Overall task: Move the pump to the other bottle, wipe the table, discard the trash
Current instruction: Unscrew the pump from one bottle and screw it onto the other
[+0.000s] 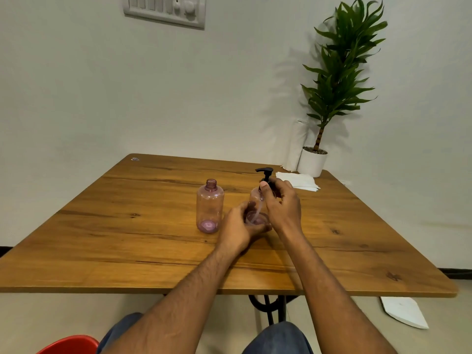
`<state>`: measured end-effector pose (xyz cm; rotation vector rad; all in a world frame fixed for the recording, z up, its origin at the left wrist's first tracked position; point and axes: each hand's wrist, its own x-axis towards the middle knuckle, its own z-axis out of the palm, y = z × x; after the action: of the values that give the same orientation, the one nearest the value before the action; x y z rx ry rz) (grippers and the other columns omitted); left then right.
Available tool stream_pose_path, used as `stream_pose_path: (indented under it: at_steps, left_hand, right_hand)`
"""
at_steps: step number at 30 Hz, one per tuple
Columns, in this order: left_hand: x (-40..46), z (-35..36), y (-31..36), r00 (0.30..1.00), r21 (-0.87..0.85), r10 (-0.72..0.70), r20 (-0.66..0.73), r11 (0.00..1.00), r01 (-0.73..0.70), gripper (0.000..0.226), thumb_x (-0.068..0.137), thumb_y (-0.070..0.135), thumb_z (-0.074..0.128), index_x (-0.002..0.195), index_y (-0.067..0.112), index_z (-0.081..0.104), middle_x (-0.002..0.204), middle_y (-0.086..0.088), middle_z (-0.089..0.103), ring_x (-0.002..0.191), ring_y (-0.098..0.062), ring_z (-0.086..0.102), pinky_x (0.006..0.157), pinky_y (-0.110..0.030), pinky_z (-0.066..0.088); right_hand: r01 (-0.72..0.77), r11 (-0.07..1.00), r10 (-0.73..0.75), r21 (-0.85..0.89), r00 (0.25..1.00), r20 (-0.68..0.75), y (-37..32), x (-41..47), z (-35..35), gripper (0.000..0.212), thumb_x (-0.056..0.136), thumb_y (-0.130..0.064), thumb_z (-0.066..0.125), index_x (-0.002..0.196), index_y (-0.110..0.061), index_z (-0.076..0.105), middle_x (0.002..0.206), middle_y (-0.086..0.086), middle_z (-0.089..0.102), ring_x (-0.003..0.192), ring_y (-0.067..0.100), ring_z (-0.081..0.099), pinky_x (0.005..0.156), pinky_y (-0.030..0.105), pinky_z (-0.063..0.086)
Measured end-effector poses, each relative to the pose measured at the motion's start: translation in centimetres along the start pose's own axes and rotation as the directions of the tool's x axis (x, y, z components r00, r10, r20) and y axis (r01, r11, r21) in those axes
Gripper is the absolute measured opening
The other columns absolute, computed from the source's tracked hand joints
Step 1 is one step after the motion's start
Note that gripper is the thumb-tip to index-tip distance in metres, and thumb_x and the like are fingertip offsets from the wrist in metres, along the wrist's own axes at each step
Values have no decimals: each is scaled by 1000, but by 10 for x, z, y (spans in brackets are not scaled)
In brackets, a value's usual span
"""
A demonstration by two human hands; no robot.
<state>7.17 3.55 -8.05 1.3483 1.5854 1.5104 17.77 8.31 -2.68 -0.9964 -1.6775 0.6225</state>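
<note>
Two clear pink plastic bottles stand on the wooden table (127, 238). The left bottle (210, 206) is upright with an open neck and no cap. The right bottle (256, 200) carries a black pump (265, 175). My left hand (238, 227) wraps around the base of this bottle. My right hand (282, 203) grips the pump's collar from above, fingers closed around it. The pump's clear tube shows inside the bottle.
A stack of white paper napkins (298, 180) lies at the far right of the table, next to a white potted plant (313, 162). A white sheet (404, 311) lies on the floor at right. A red object (69, 344) sits at bottom left.
</note>
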Motion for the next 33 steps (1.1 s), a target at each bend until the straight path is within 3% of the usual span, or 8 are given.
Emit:
stream_pose_path:
  at_steps: [2,6,11,20,26,31,33]
  left_hand:
    - [-1,0,1,1000,10,4,3,1000,-4,80,77,25,88,148,18,52,137,8,65,123,-8,63,105,-36,56]
    - [-3,-2,3,1000,31,27,1,999,-27,74,80,24,86,146,16,54,129,9,67,118,-7,65,101,-34,58]
    - [-3,-1,3,998,94,66,-21,994,-63,66,82,21,84,142,15,58,127,5,71,109,-4,68,90,-20,58]
    - [-1,2,-1,996,129,75,-51,989,-68,61,84,18,83,141,15,59,124,7,73,106,-1,70,90,-27,62]
    - [1,2,-4,998,111,48,-29,993,-44,71,84,16,83,149,15,52,133,5,69,116,-5,68,95,-30,61]
    - [-3,1,6,1000,78,17,-11,997,-16,69,88,12,79,150,16,48,132,3,69,115,-9,70,95,-28,60]
    - [-8,-1,11,999,32,46,26,998,-47,82,90,7,76,159,21,35,139,12,62,113,-4,70,90,-23,60]
  right_hand:
    - [20,998,-20,-57,1000,-2,-1,1,1,26,102,-46,61,114,-26,71,108,-9,65,102,12,64,86,39,56]
    - [16,992,-20,-128,999,-37,-3,4,5,27,100,-44,65,113,-21,71,108,-8,65,100,13,64,81,31,49]
    - [-8,985,-6,-172,997,-78,-7,1,8,30,101,-43,65,117,-18,69,109,-9,60,99,9,58,80,27,43]
    - [-36,988,13,-147,988,-154,-12,-2,14,31,96,-46,70,114,-20,68,109,-9,62,98,9,60,80,30,48]
    - [-5,986,-12,-167,995,-99,-11,-9,10,42,100,-53,62,126,-20,66,114,-11,55,103,9,59,85,33,55]
    - [-40,995,38,-91,999,-22,-14,-12,5,50,99,-44,68,142,-19,60,132,-4,57,119,10,58,98,32,55]
    - [-19,995,20,-99,1000,9,-13,-15,1,55,98,-43,70,147,-22,57,138,-3,57,125,12,58,102,34,55]
